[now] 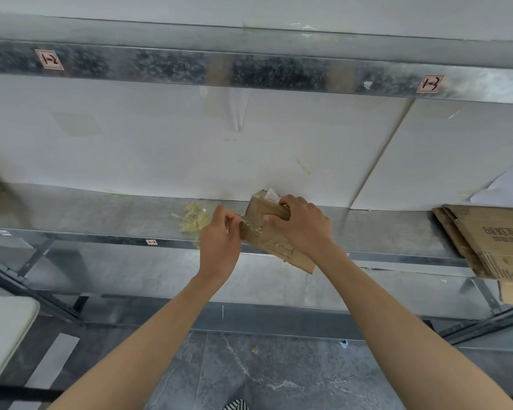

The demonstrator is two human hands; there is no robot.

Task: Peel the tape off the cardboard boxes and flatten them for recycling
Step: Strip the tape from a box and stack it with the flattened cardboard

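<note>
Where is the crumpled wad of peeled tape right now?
Head view, centre-left: the tape wad lies on the metal shelf, just left of the left hand, which pinches a tape strip on the small cardboard box.

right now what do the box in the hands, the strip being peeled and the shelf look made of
Box, gripped by the right hand: brown corrugated cardboard, matte; its torn face shows ribbed layers.
Strip: clear plastic tape, glossy; it glints where the left hand pinches it.
Shelf: probably galvanized steel, dull grey with a mottled, spangled surface.
</note>
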